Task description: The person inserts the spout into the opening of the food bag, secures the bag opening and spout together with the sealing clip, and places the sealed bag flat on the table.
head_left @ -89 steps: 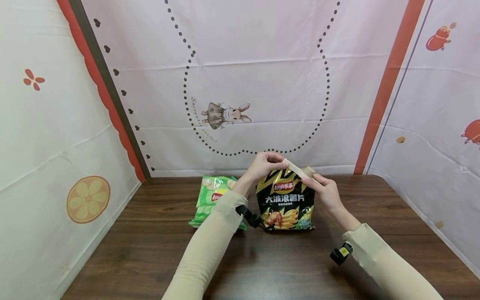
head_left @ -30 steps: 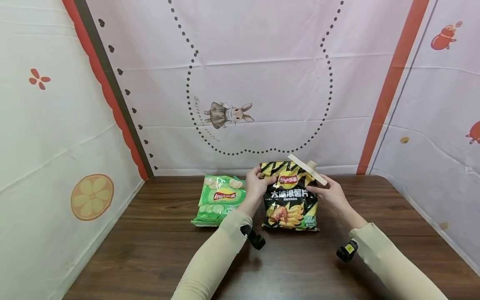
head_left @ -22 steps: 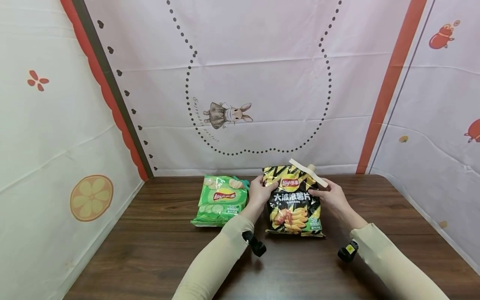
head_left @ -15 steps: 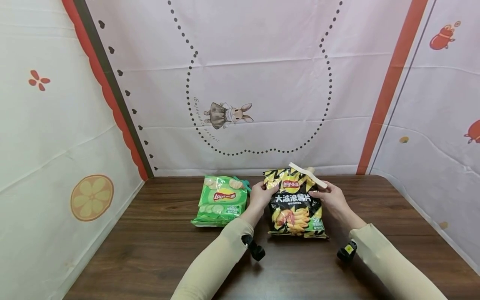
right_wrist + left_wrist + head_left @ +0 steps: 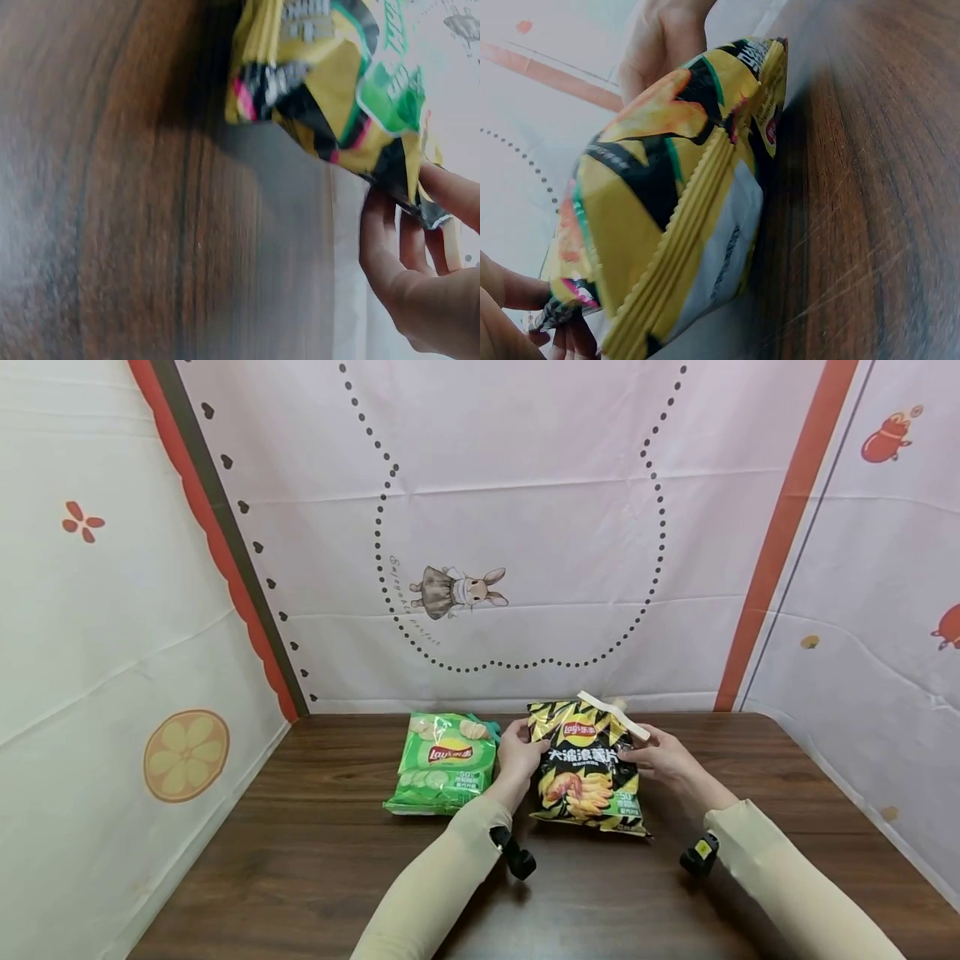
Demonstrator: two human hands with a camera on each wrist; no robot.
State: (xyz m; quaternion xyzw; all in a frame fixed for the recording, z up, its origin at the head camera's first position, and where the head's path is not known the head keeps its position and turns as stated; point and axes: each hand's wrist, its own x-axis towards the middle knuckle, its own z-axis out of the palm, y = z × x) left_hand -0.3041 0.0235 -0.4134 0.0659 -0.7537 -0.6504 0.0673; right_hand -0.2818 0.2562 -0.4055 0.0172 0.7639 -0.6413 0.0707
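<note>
A black and yellow bag of chips [image 5: 581, 789] stands tilted between both hands at the table's middle. Across its top right corner runs a long white sealing clip [image 5: 615, 713]. My left hand [image 5: 519, 753] pinches the bag's left edge, thumb in front; the left wrist view shows its fingers [image 5: 574, 341] behind the edge. On the right edge, just under the clip, my right hand [image 5: 663, 757] pinches the bag between thumb and fingers, as the right wrist view confirms. Whether the bag's bottom seam [image 5: 675, 225] touches the table is hard to tell.
A green bag of chips [image 5: 442, 764] lies to the left of my left hand. Something teal [image 5: 492, 727] pokes out behind its top right corner. The dark wooden table [image 5: 300, 860] ends at a printed white cloth [image 5: 517, 527] behind and at the sides.
Three seconds ago both hands were at the clip on the bag's top. They have since dropped to the bag's side edges, and the bag has come slightly nearer and lower, its top leaning back.
</note>
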